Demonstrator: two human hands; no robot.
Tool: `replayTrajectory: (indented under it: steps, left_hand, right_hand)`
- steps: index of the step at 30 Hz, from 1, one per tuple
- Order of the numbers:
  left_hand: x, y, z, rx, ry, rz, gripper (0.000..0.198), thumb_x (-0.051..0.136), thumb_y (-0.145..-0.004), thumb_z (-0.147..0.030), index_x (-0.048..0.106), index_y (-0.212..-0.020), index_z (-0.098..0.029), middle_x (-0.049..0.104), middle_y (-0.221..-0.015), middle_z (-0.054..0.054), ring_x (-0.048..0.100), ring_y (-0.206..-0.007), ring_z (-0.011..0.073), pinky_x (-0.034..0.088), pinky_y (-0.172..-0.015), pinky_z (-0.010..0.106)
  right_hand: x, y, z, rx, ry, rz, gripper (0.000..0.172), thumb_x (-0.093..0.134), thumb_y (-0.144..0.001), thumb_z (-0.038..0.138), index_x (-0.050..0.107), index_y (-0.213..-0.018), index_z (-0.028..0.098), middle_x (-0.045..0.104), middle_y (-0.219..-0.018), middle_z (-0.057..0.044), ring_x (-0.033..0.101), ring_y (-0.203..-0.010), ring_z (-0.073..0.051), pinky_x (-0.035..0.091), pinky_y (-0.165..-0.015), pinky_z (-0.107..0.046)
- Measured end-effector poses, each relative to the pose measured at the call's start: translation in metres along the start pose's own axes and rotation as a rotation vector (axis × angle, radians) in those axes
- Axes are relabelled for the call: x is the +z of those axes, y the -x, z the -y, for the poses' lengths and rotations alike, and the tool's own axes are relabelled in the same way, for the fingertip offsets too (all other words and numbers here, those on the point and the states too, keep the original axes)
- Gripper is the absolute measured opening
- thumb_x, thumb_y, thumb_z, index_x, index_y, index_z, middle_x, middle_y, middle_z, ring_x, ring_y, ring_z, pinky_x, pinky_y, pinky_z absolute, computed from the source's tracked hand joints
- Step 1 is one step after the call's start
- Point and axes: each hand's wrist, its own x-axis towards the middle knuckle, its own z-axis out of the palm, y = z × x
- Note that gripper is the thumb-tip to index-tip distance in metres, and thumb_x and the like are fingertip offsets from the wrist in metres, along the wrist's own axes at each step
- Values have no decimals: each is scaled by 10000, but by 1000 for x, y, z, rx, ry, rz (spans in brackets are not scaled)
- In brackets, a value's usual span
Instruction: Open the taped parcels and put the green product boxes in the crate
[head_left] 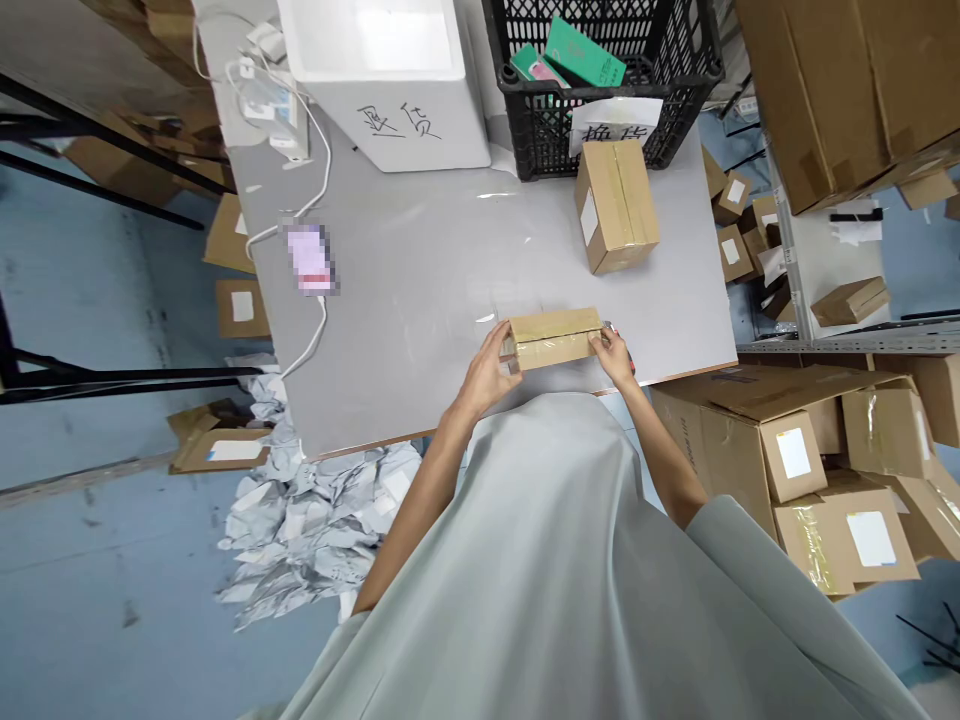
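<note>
A small, flat cardboard box (555, 345) with clear tape over its top lies close to the front edge of the table. My left hand (486, 375) grips its left end, thumb in front and fingers behind. At the other end my right hand (613, 355) has its thumb on the taped top. Something small with red and dark parts shows past the right fingers, mostly hidden, so its kind is unclear. Beyond the right hand stands a taller closed cardboard box (619, 205) with a white label on its side.
On the grey table (397, 300) stand a white bin (427, 120) and a black crate (536, 130) holding green boxes. A blurred phone-like device (310, 258) with a white cable lies left. Cartons (720, 430) crowd the right floor; crumpled packaging (315, 510) lies front left.
</note>
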Motion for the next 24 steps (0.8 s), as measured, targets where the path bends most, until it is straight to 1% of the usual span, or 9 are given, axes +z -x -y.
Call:
replayTrajectory:
  steps: [3,5,8,11,15,18,21,24]
  left_hand:
    - [3,5,29,-148,128,-102,831,767,-782,-207,554,-1584,-238,512,-1746,184,660,-1502,352,663,-1150,528]
    - [6,8,39,-232,166,-200,692,759,-801,-209,626,-1480,-229,602,-1642,174,738,-1385,315,673,-1133,513]
    - [10,11,42,-330,131,-316,460,758,-840,-229,711,-1298,-215,715,-1438,142,810,-1159,267,700,-1063,483]
    - [15,14,37,-380,41,-373,266,717,-898,-251,749,-1159,-209,769,-1295,124,818,-1018,259,696,-1027,480]
    - [19,18,32,-374,4,-385,217,665,-946,-262,750,-1138,-206,786,-1291,132,817,-1033,266,674,-1046,476]
    - [17,19,33,-353,20,-348,219,681,-939,-282,740,-1137,-209,776,-1304,136,816,-1043,267,684,-983,445]
    - [12,18,37,-370,32,-311,195,702,-910,-283,727,-1088,-208,766,-1296,133,810,-1038,263,680,-930,408]
    - [10,17,37,-396,15,-291,106,669,-922,-285,714,-994,-222,780,-1228,108,795,-1054,256,659,-1000,414]
  right_hand:
    - [8,8,9,35,-98,63,492,602,-1064,472,731,-1384,122,783,-1431,-196,807,-1223,-249,650,-1069,-375]
    - [13,15,15,54,-94,57,469,642,-1043,417,724,-1406,132,744,-1504,-202,810,-1227,-242,647,-1103,-398]
    - [18,24,20,50,-64,1,449,692,-1023,414,724,-1397,168,734,-1504,-190,813,-1223,-250,662,-1097,-435]
    - [18,31,22,41,-54,-40,389,680,-1022,409,739,-1328,176,745,-1444,-185,803,-1248,-264,686,-1036,-423]
    - [16,33,24,35,-56,-37,323,680,-1013,411,744,-1211,164,753,-1378,-186,801,-1240,-273,684,-1007,-395]
    - [13,33,25,7,-71,-24,293,681,-1019,465,723,-1101,187,769,-1291,-157,797,-1203,-259,661,-1063,-410]
    - [9,33,24,-47,-64,-24,281,656,-1031,490,680,-960,220,767,-1198,-132,784,-1158,-244,628,-1126,-432]
    - [7,37,23,-61,-67,-3,257,654,-1020,456,639,-883,239,754,-1229,-142,765,-1203,-248,614,-1139,-439]
